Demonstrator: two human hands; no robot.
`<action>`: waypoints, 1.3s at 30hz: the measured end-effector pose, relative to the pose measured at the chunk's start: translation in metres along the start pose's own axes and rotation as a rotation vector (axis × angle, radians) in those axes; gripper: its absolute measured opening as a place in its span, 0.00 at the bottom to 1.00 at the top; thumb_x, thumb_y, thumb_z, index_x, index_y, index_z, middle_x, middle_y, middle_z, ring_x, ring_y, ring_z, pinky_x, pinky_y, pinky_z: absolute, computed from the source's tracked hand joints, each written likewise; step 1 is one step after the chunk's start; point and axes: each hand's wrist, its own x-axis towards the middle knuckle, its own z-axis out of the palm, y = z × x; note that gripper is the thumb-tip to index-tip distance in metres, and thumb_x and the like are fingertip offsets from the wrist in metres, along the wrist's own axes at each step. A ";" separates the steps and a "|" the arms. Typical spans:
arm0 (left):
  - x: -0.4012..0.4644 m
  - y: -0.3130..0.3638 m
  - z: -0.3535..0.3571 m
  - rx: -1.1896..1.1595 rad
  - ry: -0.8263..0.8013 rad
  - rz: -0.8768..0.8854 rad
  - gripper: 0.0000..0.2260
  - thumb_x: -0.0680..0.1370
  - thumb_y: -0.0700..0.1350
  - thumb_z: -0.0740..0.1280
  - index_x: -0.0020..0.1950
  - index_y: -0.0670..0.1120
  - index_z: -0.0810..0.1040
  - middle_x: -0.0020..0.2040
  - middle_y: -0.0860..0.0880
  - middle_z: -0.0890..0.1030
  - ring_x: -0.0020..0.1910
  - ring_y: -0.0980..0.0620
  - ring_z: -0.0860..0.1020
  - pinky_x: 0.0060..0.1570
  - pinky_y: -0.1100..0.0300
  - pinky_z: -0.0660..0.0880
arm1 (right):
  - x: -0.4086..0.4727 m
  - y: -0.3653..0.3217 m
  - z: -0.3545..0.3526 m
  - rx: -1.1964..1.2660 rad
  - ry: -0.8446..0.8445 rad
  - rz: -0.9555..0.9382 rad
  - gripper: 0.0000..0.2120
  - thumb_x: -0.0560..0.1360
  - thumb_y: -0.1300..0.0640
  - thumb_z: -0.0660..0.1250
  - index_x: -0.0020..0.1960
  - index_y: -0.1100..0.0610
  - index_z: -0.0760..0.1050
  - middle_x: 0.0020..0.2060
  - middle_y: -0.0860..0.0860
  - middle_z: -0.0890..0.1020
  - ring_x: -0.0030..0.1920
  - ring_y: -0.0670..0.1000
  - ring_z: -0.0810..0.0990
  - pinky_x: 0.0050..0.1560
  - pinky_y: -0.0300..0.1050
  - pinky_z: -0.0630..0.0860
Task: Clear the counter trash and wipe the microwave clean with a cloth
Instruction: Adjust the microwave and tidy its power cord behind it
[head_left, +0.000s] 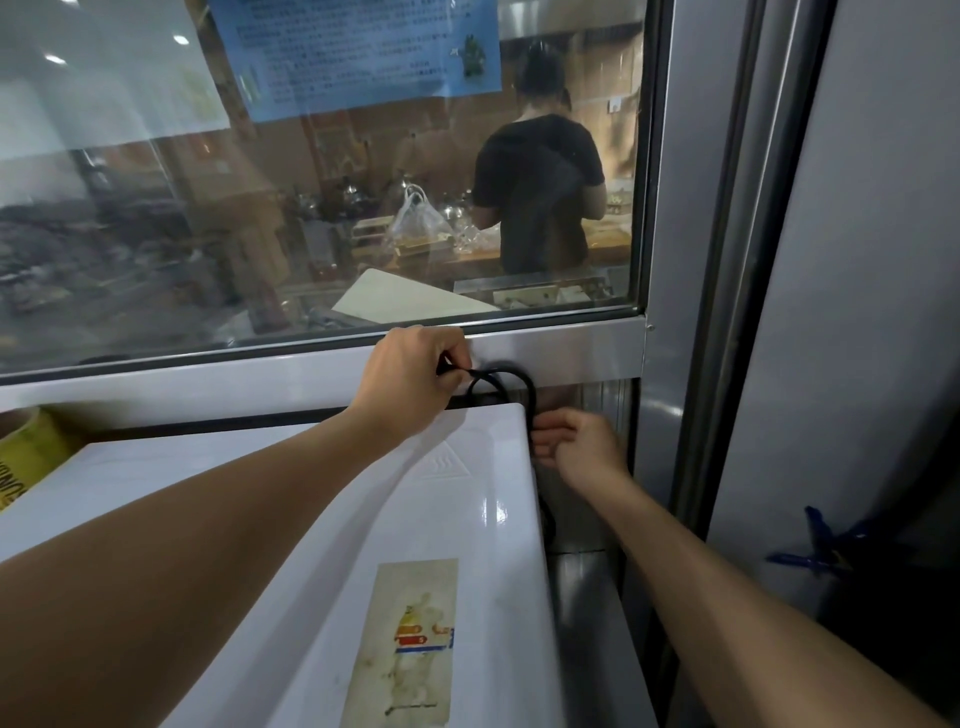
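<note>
Reaching over the white microwave (322, 519), the left hand (410, 379) pinches a black power cord (511, 376) above the microwave's back right corner, just below the window frame (571, 338). The right hand (582, 447) grips the same looped cord beside the microwave's right edge. A yellow tape roll (26, 452) sits at the far left.

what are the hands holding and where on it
Both hold the black cord behind the white microwave: the left hand pinches one end of its loop, the right hand grips it lower, by the microwave's back corner.
</note>
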 end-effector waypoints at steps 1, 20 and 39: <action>0.000 0.000 0.000 0.000 0.004 0.005 0.04 0.70 0.35 0.70 0.39 0.43 0.80 0.33 0.52 0.78 0.36 0.49 0.76 0.39 0.56 0.74 | -0.001 0.000 0.001 0.019 -0.028 0.016 0.18 0.73 0.78 0.51 0.54 0.69 0.75 0.43 0.59 0.77 0.40 0.54 0.76 0.32 0.33 0.74; -0.006 -0.005 0.006 -0.107 -0.003 -0.127 0.08 0.70 0.36 0.70 0.35 0.49 0.77 0.34 0.53 0.80 0.35 0.52 0.75 0.35 0.61 0.71 | 0.005 0.012 -0.012 -0.257 -0.054 -0.019 0.20 0.70 0.76 0.52 0.46 0.57 0.76 0.36 0.52 0.80 0.46 0.56 0.81 0.53 0.47 0.78; -0.025 -0.007 0.002 -0.169 -0.072 -0.223 0.06 0.68 0.42 0.73 0.38 0.52 0.79 0.35 0.56 0.80 0.36 0.57 0.77 0.37 0.66 0.73 | -0.005 0.014 -0.021 -0.477 -0.049 -0.055 0.17 0.73 0.65 0.64 0.61 0.55 0.71 0.49 0.47 0.75 0.48 0.48 0.75 0.48 0.39 0.70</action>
